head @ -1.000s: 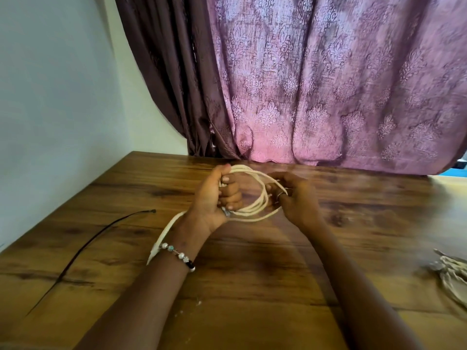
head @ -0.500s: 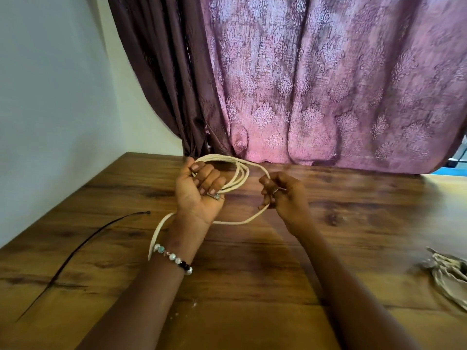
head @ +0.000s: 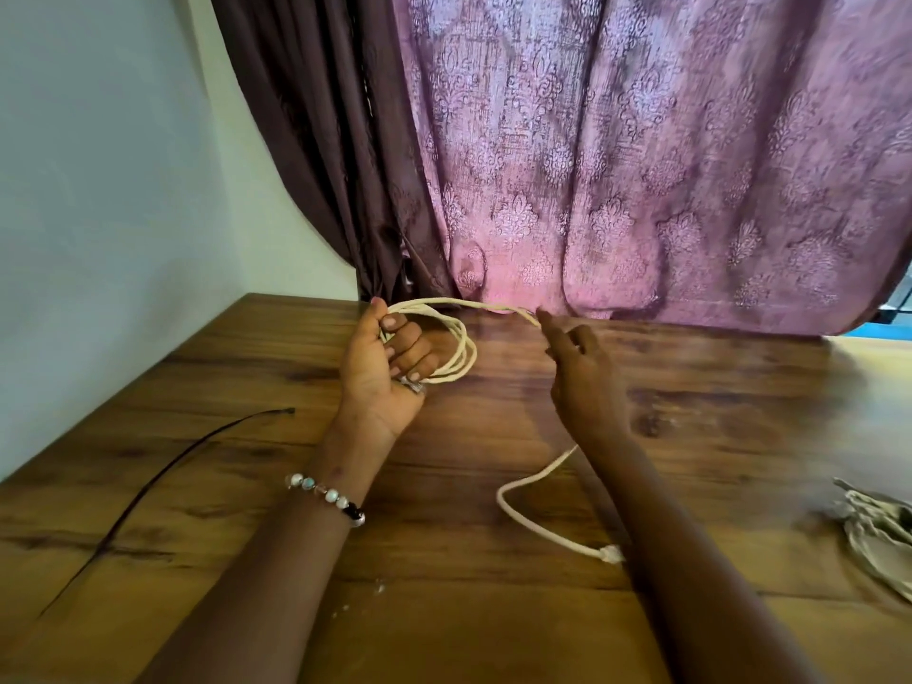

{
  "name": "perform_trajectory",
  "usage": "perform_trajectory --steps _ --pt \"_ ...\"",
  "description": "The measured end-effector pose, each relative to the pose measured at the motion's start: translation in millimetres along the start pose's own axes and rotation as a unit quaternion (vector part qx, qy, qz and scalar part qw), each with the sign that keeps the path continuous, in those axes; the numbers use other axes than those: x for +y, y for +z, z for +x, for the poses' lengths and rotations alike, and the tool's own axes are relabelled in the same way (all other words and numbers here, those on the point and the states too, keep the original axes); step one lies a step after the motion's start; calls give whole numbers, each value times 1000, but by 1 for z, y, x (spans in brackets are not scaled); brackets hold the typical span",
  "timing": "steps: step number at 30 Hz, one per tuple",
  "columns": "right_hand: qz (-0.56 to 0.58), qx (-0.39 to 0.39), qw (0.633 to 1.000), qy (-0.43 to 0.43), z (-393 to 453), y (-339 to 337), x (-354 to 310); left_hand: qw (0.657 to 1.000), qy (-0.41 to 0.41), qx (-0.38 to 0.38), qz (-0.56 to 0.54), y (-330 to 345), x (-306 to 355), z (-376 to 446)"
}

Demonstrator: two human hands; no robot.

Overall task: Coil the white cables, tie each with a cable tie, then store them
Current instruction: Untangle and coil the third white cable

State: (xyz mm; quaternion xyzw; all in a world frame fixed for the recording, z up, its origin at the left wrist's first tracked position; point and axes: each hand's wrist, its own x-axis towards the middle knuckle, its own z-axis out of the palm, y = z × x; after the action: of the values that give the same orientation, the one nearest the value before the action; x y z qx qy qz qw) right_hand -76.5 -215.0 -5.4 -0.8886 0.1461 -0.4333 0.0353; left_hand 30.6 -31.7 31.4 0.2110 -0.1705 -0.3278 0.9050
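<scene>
On my feed the left hand (head: 382, 367) sits palm-up above the wooden table (head: 493, 609), fingers curled in over several loops of the white cable (head: 456, 355); the thumb stands up at the top of the coil and the fingertips fold down across the strands, so I log it as gripping the bundle. A beaded bracelet (head: 328, 497) rides on that wrist. From the top of the coil one strand runs right, along the foot of the curtain (head: 641, 165), to the right hand (head: 580, 382). That hand's fingers are loosely spread and reaching toward the far edge; the strand meets the tip of the forefinger, but the hand is motion-blurred and I cannot tell whether thumb and finger pinch the cable or merely touch it. Lower down, the cable's loose tail reappears beside the right forearm, bends in a loop on the tabletop and ends in a small white plug near the arm. A black cable tie (head: 163, 478) lies on the table well to the left. A crumpled beige bag (head: 883, 540) sits at the right edge.
</scene>
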Motion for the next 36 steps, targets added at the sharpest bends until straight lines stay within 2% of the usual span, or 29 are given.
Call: perform_trajectory --steps 2,4,7,9,10,12,14,16,18,22,23,26,30,32,33,34,35,36 --pt "-73 -133 988 -21 -3 4 -8 1000 11 -12 7 -3 -2 2" --pt "-111 -264 957 -56 -8 7 -21 998 34 -26 41 -4 -5 3" --pt "-46 -355 932 -59 -8 2 -40 987 75 -32 139 -7 -13 6" --pt "-19 -401 914 -53 -4 -8 -48 962 106 -43 249 -11 -20 5" --pt "-2 -411 909 -63 -3 -13 -51 940 117 -44 317 -13 -25 4" --pt "128 -395 907 -70 -4 -18 -53 898 115 -64 420 -15 -33 1" --pt "298 -384 874 5 -4 -20 -48 868 99 -81 479 -17 -40 -3" --pt "444 -372 804 131 -3 -28 -46 829 100 -70 546 -18 -42 -4" --pt "544 -348 736 203 -3 -36 -42 784 103 -71 608 -25 -43 0" --pt "656 -361 629 211 -6 -42 -33 748 90 -99 650 -32 -49 3" --pt "683 -353 609 198 -6 -42 -31 757 83 -107 640 -31 -50 2" --pt "768 -298 540 174 -3 -45 -27 838 54 -65 539 -21 -50 0" --pt "866 -180 427 187 6 -48 -9 905 43 -24 422 -19 -38 3" --pt "906 -135 349 196 9 -48 0 937 18 -36 347 -21 -28 4" --pt "916 -111 327 205 9 -49 3 949 1 -50 311 -22 -24 3" --pt "912 -90 336 219 9 -50 6 955 -18 -64 288 -21 -21 2" --pt "890 -68 384 237 8 -52 6 959 -37 -71 271 -19 -19 0" --pt "852 -48 457 250 7 -54 3 962 -54 -68 260 -18 -19 -1"
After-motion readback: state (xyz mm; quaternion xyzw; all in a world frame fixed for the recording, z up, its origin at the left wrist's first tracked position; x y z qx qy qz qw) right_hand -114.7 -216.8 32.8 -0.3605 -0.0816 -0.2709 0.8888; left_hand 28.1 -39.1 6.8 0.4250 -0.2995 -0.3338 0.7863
